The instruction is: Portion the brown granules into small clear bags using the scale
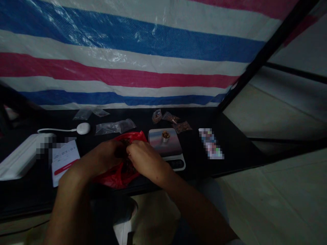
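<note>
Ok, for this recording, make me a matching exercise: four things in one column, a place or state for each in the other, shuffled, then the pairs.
Things
1. Red bag
2. Small cup
3. Filled packets
4. Round white device

Places and states
A. Brown bits show through clear plastic
B. Joined to a white cord
C. Left hand and right hand at its opening
D. Standing on the scale

Pairs: 1-C, 2-D, 3-A, 4-B

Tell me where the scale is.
In the head view, the scale sits near the middle, right of the red bag, with a small cup on top.
</note>
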Available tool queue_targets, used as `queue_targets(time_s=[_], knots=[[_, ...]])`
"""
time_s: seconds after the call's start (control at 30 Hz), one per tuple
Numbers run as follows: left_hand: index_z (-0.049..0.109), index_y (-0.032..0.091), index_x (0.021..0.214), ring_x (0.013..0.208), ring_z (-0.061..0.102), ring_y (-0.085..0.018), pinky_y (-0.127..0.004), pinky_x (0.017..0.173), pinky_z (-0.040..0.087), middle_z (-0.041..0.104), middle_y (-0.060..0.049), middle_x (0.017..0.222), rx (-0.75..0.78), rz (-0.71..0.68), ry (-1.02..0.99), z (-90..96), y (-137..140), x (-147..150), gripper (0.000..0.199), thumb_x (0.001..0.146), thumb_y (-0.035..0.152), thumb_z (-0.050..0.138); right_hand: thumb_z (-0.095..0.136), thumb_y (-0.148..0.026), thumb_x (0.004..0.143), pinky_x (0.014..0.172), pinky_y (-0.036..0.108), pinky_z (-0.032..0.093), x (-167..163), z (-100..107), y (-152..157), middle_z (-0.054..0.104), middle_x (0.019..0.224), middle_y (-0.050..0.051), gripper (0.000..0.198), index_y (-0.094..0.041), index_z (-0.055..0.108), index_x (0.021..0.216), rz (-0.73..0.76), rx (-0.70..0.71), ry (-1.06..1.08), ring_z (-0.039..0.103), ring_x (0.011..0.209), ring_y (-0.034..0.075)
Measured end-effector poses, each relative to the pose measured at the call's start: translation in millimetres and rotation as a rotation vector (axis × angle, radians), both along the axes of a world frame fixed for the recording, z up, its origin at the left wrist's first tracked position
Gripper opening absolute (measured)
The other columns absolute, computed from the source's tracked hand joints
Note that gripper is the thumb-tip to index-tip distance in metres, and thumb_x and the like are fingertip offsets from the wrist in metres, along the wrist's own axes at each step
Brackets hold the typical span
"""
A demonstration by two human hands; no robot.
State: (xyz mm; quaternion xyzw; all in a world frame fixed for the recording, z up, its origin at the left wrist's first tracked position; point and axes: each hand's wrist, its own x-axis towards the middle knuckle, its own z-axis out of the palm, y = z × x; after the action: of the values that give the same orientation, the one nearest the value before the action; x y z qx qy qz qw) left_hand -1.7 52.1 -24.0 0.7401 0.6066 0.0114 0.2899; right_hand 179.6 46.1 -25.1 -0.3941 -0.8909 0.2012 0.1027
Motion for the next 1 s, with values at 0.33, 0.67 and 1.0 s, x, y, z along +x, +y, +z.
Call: queue_targets(time_s=[0.33,0.67,1.0], knots=[[0.077,0.015,0.107,0.093,0.073,-0.026,-0.036,0.086,0.053,0.08,-0.01,0.109,-0.002,0.082,-0.102,-8.5,-1,-12,0.028,0.084,0.021,0.061,0.068,-0.009,0.091,0.082,0.028,0.054,63,35,30,0.081,0.099,0.007,0.015,-0.016,0.08,0.098,-0.169,-0.083,0.383,0.074,0.089,0.017],[0.08,0.022,0.095,0.088,0.073,-0.027,-0.038,0.085,0.052,0.08,-0.008,0.101,0.11,0.042,-0.153,-9.2,0,-15,0.021,0.086,0.029,0.062,0.073,-0.009,0.088,0.079,0.03,0.053,107,47,36,0.082,0.095,0.006,0.012,-0.018,0.08,0.09,-0.334,-0.015,0.175,0.075,0.089,0.02],[0.08,0.023,0.097,0.091,0.075,-0.026,-0.037,0.083,0.052,0.082,-0.007,0.103,0.086,0.035,-0.142,1.0,-2,-7,0.029,0.09,0.033,0.055,0.068,-0.011,0.091,0.081,0.03,0.05,104,42,40,0.082,0.097,0.008,0.016,-0.018,0.082,0.087,-0.28,0.023,0.108,0.074,0.09,0.021]])
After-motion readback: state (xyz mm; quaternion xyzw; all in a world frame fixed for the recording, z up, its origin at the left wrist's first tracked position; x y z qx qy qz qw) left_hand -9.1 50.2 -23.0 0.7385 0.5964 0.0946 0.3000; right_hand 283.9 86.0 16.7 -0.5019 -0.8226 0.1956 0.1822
